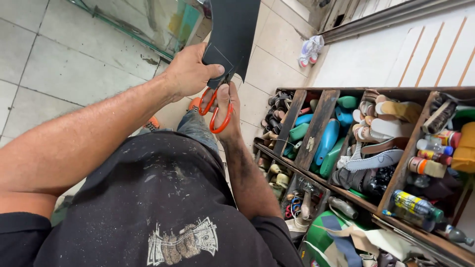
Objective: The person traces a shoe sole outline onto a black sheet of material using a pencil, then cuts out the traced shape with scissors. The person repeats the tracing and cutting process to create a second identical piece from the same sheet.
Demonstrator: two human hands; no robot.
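Our left hand (190,74) pinches the black sheet (232,34) held up above our lap; our right hand (225,106) has fingers curled through the orange scissors (215,110), just under the sheet.

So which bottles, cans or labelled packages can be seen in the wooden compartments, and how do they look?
Spray can: rightmost compartment, near end, lying down, yellow-blue label, green cap.
Small can: same compartment, middle, orange and white label.
Bottles: above it, white, red and blue caps.
Yellow container: right edge, boxy.
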